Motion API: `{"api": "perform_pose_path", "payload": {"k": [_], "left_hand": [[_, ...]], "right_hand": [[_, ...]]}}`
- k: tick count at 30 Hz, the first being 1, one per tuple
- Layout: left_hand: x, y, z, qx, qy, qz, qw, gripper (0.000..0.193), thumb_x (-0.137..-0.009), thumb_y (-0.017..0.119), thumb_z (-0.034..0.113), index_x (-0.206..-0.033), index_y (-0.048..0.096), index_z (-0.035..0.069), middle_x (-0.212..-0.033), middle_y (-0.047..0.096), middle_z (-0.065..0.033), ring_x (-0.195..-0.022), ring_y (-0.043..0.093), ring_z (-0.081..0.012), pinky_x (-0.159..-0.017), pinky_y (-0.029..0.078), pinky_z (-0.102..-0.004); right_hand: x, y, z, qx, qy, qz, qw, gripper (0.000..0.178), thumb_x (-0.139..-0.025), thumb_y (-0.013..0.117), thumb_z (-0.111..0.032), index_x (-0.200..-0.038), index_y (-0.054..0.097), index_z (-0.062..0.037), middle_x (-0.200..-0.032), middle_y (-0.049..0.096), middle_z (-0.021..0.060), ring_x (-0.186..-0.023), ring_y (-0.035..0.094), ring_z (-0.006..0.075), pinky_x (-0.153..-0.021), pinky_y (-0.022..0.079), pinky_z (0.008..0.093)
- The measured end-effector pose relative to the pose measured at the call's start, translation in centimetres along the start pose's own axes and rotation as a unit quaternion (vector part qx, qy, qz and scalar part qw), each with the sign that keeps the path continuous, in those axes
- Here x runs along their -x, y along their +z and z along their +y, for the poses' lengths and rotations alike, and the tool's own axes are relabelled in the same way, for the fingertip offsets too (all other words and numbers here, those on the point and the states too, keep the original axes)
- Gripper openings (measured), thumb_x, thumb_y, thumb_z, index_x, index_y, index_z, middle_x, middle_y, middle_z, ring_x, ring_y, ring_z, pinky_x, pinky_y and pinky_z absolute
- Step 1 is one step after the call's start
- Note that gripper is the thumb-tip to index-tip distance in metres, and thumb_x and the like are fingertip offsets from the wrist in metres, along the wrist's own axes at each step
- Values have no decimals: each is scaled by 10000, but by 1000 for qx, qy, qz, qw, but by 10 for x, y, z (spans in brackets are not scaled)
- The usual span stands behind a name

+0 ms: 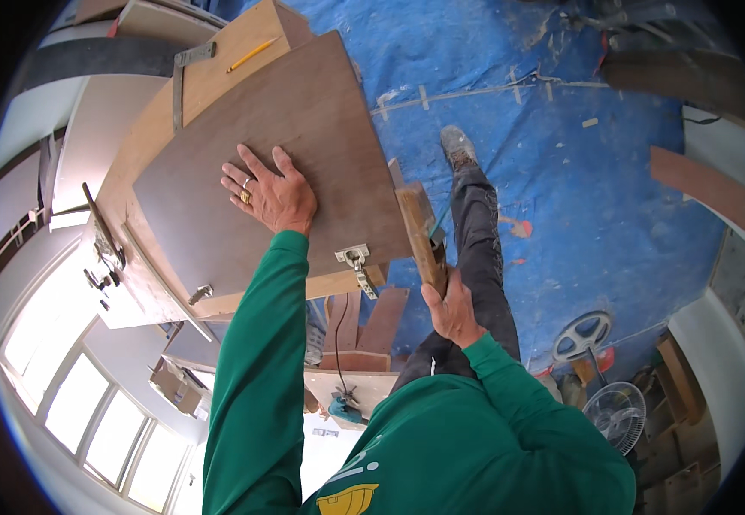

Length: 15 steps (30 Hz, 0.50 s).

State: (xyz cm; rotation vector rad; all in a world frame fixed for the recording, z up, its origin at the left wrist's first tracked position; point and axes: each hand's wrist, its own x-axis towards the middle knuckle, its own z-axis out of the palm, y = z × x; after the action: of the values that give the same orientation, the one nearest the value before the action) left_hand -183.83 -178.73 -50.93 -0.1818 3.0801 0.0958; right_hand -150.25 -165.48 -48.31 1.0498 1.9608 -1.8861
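Note:
My left hand [271, 196], wearing rings, lies flat with fingers spread on a dark brown cabinet door panel [192, 193]. In my right hand [456, 309] is a wooden hand plane [417, 232], gripped at its near end and held along the panel's right edge. Whether its sole touches that edge, I cannot tell. A metal cabinet hinge [358, 268] sticks out from the near edge of the panel, and a second hinge [201, 294] sits at its near left corner. Under the panel is a lighter wooden worktop [145, 129].
A yellow pencil [251, 56] and a metal square [178, 90] lie beyond the panel. Blue sheeting [578, 197] covers the floor at right. A fan [614, 412] stands at lower right. Below the panel are wood offcuts [381, 322] and a teal power tool [346, 408] with a cord.

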Motion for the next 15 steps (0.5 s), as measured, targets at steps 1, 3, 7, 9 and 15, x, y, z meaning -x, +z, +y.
{"api": "perform_pose_path", "payload": {"k": [1,3,7,9,15], "left_hand": [[2,-2,0,-1,0,-3,1000,795,-1117,409,593,-1750,220,150,-1796,133,-283,-1677,61,-447,-1347,49,-572],[-3,-2,2,-1,0,4,1000,789,-1118,403,593,-1748,230,151,-1797,143,-277,-1677,70,-442,-1346,54,-571],[6,1,-6,-19,3,8,1000,784,-1118,395,597,-1747,240,154,-1797,161,-266,-1677,83,-433,-1346,58,-567],[4,6,-5,-18,3,13,1000,788,-1117,400,596,-1747,237,152,-1796,164,-268,-1677,84,-432,-1346,58,-567],[4,-1,10,-3,15,2,1000,787,-1115,410,587,-1744,240,144,-1787,165,-291,-1674,89,-444,-1343,60,-577]], "right_hand": [[-14,-4,-13,-2,-4,-5,1000,654,-1034,662,-476,-1377,492,55,-1083,696,371,-1039,678,589,-863,554,585],[-61,-7,-43,-5,-21,-15,1000,660,-1035,659,-486,-1366,498,62,-1073,699,371,-1048,679,587,-866,552,583],[-159,-1,-118,-1,-65,-13,998,698,-1034,654,-520,-1335,517,95,-1108,693,405,-1084,676,597,-892,553,579],[-229,8,-142,54,-141,20,988,788,-1023,635,-587,-1305,527,141,-1128,685,440,-1106,671,604,-916,556,580],[-365,3,-230,112,-170,72,976,925,-1022,564,-690,-1305,512,189,-1064,678,471,-1053,677,627,-896,567,600]]}}
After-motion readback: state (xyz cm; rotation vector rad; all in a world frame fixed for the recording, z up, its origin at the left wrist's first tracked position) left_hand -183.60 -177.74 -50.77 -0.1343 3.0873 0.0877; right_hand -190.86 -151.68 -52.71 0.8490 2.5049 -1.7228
